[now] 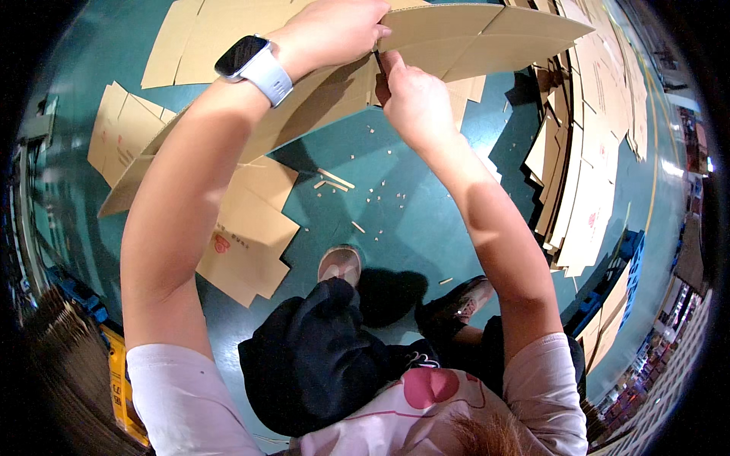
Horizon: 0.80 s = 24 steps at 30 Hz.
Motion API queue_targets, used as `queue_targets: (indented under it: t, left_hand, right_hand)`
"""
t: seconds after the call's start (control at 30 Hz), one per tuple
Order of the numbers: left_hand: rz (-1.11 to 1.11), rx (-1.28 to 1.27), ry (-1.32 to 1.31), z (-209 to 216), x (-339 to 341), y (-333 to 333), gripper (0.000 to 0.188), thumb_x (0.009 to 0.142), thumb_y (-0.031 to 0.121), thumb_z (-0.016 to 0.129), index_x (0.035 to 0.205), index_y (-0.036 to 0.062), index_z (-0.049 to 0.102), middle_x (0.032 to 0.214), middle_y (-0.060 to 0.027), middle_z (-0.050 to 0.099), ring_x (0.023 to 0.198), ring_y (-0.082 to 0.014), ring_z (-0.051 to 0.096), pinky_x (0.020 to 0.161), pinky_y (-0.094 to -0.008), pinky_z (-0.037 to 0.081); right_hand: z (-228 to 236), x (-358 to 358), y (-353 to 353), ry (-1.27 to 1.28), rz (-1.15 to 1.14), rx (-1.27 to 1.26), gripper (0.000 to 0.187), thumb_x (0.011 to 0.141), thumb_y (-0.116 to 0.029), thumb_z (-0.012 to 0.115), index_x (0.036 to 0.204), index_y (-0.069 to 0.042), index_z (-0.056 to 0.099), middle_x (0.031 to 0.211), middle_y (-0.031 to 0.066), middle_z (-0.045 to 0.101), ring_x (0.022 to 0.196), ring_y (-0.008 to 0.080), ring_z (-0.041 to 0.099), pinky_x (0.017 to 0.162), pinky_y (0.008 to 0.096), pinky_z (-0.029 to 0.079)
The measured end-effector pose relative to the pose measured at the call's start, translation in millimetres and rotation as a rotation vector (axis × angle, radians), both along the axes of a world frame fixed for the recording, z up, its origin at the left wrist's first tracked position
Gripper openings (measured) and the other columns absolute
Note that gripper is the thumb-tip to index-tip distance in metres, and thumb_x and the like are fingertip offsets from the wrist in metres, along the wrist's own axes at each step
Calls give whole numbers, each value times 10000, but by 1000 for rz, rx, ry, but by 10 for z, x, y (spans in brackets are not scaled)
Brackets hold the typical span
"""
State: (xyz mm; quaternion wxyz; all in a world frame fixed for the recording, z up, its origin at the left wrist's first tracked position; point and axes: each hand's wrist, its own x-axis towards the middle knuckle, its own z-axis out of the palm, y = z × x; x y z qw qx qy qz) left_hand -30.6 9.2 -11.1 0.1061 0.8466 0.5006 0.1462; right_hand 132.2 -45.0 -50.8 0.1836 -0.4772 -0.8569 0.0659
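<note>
A large flat cardboard sheet [471, 38] with crease lines is held up and tilted in front of me, stretching from the lower left to the upper right. My left hand [338, 32], with a smartwatch [243, 59] on its wrist, is closed over the sheet's upper edge. Just right of it, my right hand [417, 100] makes a fist against the sheet near a slot. A thin dark tool [378, 62] sticks up from its fingers; its kind is not clear. Part of the sheet is hidden behind my left forearm.
Cut cardboard blanks [255, 228] lie on the green floor [342, 152], among small scraps and strips. To the right rises a stack of cardboard blanks [585, 175], with a blue pallet [631, 262] nearby. A yellow object [118, 372] stands at lower left.
</note>
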Motion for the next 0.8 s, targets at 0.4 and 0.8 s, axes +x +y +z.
queue_targets:
  t: [0.4,0.8]
  left_hand:
    - [26,-113,-33,254,48,-132,196,837,191,539,798,1,570,784,-232,604,779,-394,583,692,-444,455]
    - [-3,-74,-45,211,60,-111,193,827,183,546,787,-3,580,761,-239,594,764,-401,575,683,-447,453]
  right_hand:
    - [-32,-10,-111,-8,-25,-24,166,751,-93,567,894,-47,497,680,133,602,681,299,617,597,419,501]
    - [-2,114,-172,45,-49,-39,162,753,-100,570,885,-49,492,666,150,595,655,323,613,567,425,496]
